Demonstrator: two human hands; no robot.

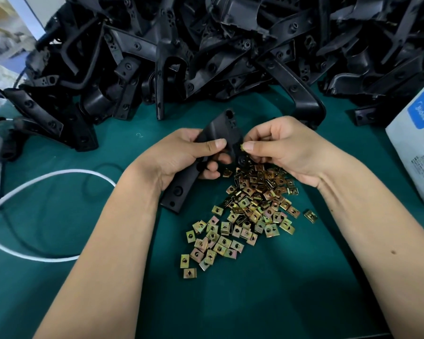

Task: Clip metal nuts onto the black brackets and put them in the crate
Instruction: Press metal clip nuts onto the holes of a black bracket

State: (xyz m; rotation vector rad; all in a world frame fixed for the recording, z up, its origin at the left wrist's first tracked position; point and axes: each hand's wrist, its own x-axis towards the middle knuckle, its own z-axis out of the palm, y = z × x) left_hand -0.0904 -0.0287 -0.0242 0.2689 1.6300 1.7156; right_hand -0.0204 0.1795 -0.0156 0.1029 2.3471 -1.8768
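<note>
My left hand (181,155) grips a black plastic bracket (218,130) around its middle, thumb across the front; the bracket's lower end (176,194) juts out below my palm. My right hand (287,148) pinches a small brass-coloured metal nut (242,147) between thumb and forefinger, right at the bracket's edge. A loose heap of several similar clip nuts (250,211) lies on the green table just below both hands. No crate is in view.
A big pile of black brackets (206,50) fills the back of the green table (291,277). A white cable (47,177) loops at the left. A white box with a blue label (416,143) stands at the right edge. White bags sit at far left.
</note>
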